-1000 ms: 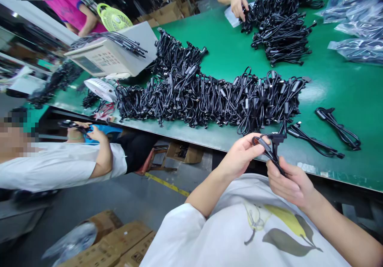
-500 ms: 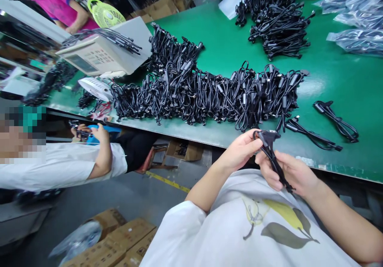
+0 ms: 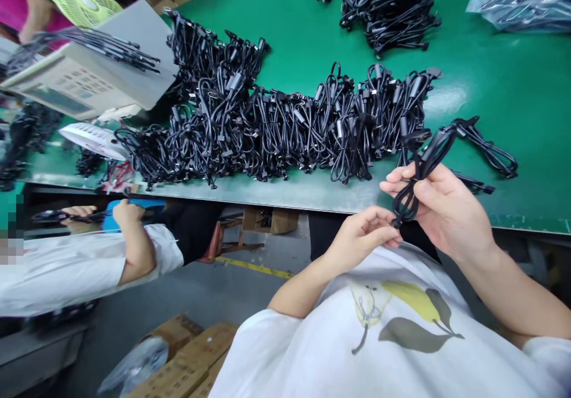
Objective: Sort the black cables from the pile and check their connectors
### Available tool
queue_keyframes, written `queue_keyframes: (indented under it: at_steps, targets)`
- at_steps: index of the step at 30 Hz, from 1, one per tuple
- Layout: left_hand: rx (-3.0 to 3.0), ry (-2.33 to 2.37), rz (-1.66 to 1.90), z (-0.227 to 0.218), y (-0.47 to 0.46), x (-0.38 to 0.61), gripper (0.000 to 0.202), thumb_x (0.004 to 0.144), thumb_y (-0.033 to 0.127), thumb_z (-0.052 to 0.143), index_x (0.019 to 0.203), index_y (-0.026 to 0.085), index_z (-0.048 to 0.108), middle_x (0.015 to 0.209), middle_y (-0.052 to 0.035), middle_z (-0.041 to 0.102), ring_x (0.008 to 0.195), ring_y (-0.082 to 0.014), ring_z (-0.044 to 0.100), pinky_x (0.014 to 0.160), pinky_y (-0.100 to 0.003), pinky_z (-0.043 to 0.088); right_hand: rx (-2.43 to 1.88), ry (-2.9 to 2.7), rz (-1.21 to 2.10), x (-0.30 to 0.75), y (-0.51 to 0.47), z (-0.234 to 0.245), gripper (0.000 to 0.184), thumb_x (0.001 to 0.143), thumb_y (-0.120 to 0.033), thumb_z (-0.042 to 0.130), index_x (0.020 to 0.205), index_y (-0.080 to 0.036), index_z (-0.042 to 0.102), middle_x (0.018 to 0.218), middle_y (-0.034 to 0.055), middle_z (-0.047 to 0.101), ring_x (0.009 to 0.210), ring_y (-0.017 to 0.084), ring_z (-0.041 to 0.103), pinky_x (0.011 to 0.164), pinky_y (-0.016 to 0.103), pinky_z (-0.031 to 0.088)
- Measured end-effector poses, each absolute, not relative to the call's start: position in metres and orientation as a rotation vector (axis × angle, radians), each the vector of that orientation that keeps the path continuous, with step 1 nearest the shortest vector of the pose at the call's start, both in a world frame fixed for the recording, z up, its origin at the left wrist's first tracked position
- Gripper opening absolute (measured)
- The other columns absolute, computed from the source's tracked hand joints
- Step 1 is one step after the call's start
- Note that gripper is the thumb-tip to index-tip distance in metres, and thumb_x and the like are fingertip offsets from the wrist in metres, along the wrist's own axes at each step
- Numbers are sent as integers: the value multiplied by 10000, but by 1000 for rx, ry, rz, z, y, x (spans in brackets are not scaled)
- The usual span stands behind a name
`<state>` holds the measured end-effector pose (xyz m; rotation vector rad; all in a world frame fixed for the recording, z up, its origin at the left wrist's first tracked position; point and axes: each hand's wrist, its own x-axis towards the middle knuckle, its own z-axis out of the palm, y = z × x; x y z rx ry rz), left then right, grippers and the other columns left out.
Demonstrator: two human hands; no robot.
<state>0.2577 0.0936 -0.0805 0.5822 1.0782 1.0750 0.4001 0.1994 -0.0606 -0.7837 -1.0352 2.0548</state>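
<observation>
The right hand (image 3: 439,207) grips a folded black cable (image 3: 417,175) above the near edge of the green table (image 3: 513,88), while the left hand (image 3: 363,237) pinches its lower loop, just before the long cable pile (image 3: 276,127).

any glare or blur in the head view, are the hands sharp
Head view: pale glare patch on the green table past the cable pile; left hand, right hand and the cable it holds look sharp; wide-angle stretch toward the corners.

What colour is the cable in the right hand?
The cable is black, clearest in the head view.
</observation>
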Motion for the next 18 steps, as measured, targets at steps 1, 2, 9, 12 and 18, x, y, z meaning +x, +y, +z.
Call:
queue_keyframes:
  at_steps: [1, 2, 9, 12, 18]
  targets:
    - [581, 1096, 1087, -81, 94, 259, 432, 806, 485, 842, 964, 151, 618, 804, -17, 700, 710, -119, 685, 707, -259, 556, -768, -1050, 2049, 401, 198, -60, 217, 929, -422, 759, 1047, -266, 665, 1161, 34, 727, 1067, 210, 754, 909, 345, 636]
    - [586, 1109, 1099, -81, 95, 259, 432, 801, 481, 847, 960, 153, 616, 798, -11, 696, 709, -117, 685, 708, -257, 560, -751, -1061, 2042, 402, 198, -58, 216, 931, -429, 756, 1043, -268, 665, 1158, 34, 726, 1061, 213, 755, 901, 349, 640]
    - [664, 1112, 1127, -82, 94, 259, 350, 845, 420, 817, 966, 160, 617, 830, -6, 695, 744, -114, 691, 752, -260, 573, -646, -1093, 2011, 403, 195, -50, 190, 931, -406, 770, 1024, -261, 691, 1083, 33, 730, 1026, 213, 758, 934, 367, 631]
    - [640, 1059, 1132, -81, 96, 259, 339, 841, 408, 821, 951, 164, 613, 820, 2, 684, 726, -105, 678, 722, -249, 567, -623, -1083, 2022, 403, 195, -47, 189, 908, -401, 798, 999, -262, 707, 1045, 28, 732, 1011, 207, 758, 929, 357, 629]
    - [558, 999, 1119, -83, 97, 258, 390, 800, 428, 857, 944, 170, 603, 804, 7, 678, 713, -110, 673, 708, -258, 569, -676, -1098, 2025, 403, 195, -50, 184, 927, -406, 766, 1032, -271, 697, 1072, 37, 725, 994, 218, 748, 878, 378, 642]
